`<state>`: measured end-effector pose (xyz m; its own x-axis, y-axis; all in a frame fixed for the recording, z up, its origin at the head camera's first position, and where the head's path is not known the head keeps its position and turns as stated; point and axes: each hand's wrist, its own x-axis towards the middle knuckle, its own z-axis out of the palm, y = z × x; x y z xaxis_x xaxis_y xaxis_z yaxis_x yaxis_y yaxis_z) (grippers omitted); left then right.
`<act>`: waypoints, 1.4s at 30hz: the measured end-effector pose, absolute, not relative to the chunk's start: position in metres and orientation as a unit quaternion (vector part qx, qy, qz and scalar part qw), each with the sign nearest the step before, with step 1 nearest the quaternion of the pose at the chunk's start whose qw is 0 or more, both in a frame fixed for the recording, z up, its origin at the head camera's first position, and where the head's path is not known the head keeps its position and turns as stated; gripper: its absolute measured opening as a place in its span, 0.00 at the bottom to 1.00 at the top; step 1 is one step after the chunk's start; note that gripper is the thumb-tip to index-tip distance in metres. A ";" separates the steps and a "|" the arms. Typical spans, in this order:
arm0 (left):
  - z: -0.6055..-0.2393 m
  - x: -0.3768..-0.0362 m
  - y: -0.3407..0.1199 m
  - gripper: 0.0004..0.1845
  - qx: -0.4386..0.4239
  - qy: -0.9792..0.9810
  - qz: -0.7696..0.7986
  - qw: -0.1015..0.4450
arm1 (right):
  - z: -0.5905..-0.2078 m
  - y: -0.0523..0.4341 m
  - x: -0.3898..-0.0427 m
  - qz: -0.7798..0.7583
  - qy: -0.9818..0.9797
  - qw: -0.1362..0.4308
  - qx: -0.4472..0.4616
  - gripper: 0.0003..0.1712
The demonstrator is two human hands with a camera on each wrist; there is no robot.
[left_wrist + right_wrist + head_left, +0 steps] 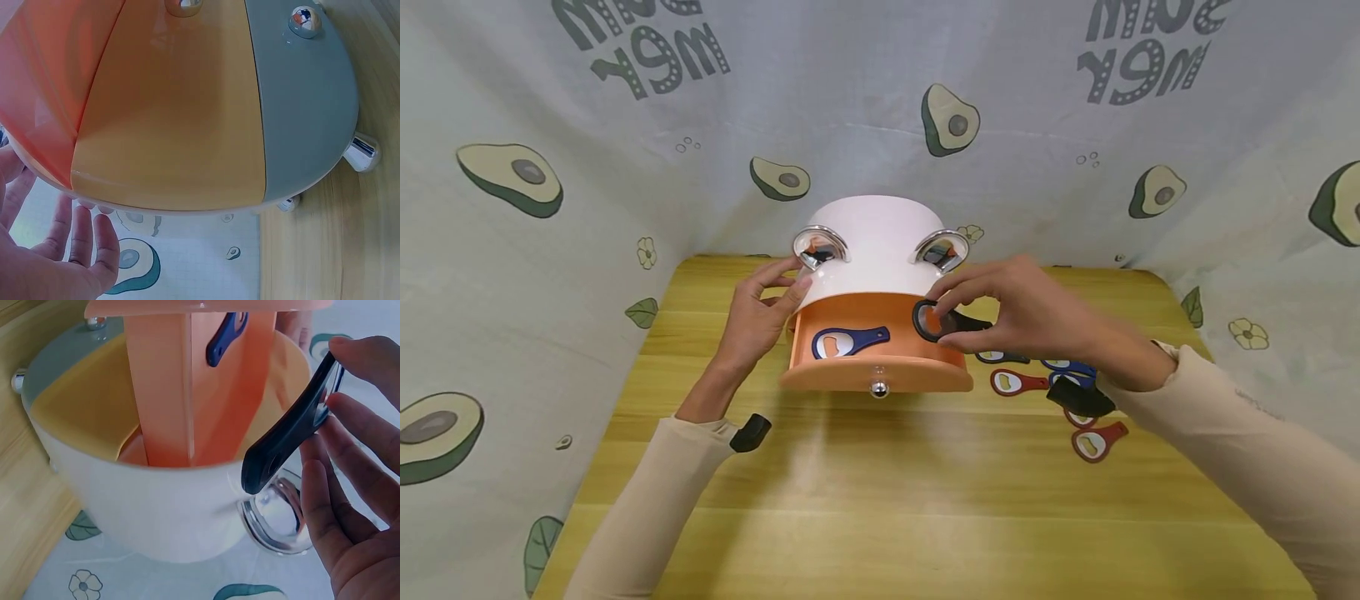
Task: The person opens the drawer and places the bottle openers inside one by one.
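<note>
Leftward of centre, the left hand (758,312) rests straight fingers against the white storage box (874,242). Its orange drawer (880,354), pulled open at mid-frame, holds a blue bottle opener (848,341). Right of centre, the right hand (1026,315) pinches a black bottle opener (943,322) over the drawer's right edge.

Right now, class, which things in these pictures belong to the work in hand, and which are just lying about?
In hand:
- black opener, pinched by the right hand
- open orange drawer
- blue opener inside the drawer
- white box, steadied by the left hand

Lying about:
- red openers on the table
- avocado cloth
</note>
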<state>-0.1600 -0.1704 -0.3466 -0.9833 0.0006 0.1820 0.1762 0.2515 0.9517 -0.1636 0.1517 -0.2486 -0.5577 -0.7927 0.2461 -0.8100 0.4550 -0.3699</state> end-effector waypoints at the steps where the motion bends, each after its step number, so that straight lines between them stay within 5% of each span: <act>1: -0.347 -0.160 -0.170 0.22 -0.057 -0.787 -0.610 0.071 | -0.250 0.150 -0.164 0.229 -0.852 0.017 0.470 0.12; 21: -0.350 -0.158 -0.171 0.22 -0.060 -0.792 -0.603 0.077 | -0.267 0.132 -0.163 0.245 -0.841 0.025 0.482 0.12; 36: -0.351 -0.159 -0.172 0.22 -0.056 -0.790 -0.605 0.081 | -0.271 0.141 -0.128 0.309 -0.787 0.171 0.505 0.08; 42: -0.349 -0.161 -0.170 0.22 -0.056 -0.786 -0.610 0.082 | -0.285 0.133 -0.098 0.357 -0.767 0.179 0.502 0.17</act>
<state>-0.1607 -0.1701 -0.3491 -0.9803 -0.0129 0.1973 0.1879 0.2498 0.9499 -0.0984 0.1325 -0.2855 -0.4322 -0.6422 0.6331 -0.8979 0.2416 -0.3679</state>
